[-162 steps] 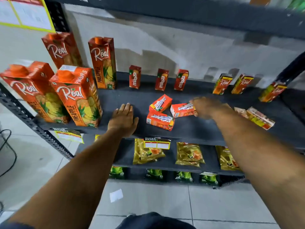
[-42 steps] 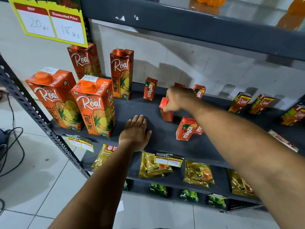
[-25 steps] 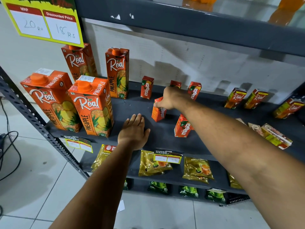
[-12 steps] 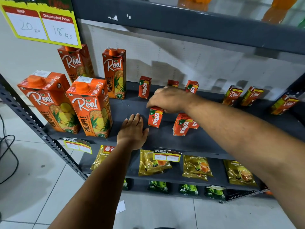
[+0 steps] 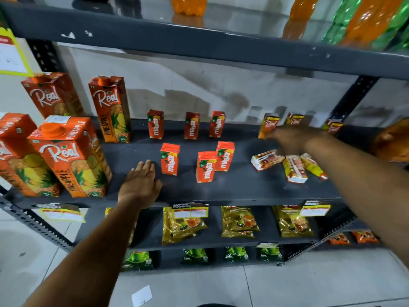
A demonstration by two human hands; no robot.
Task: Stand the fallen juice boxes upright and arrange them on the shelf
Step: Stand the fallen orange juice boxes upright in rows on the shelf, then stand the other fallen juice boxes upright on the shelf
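Left hand (image 5: 141,185): lying flat and open on the shelf (image 5: 239,185), grasping nothing.
Right hand (image 5: 290,140): hovering blurred above the fallen juice boxes (image 5: 295,168); grip unclear.
Maaza boxes (image 5: 204,166): standing upright mid-shelf.
Fallen juice boxes: lying flat at the shelf's right.

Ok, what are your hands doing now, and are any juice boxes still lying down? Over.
Left hand flat on the shelf, empty. Right hand blurred, reaching over three fallen juice boxes; grip unclear. Six red Maaza boxes upright. Nothing blocking.
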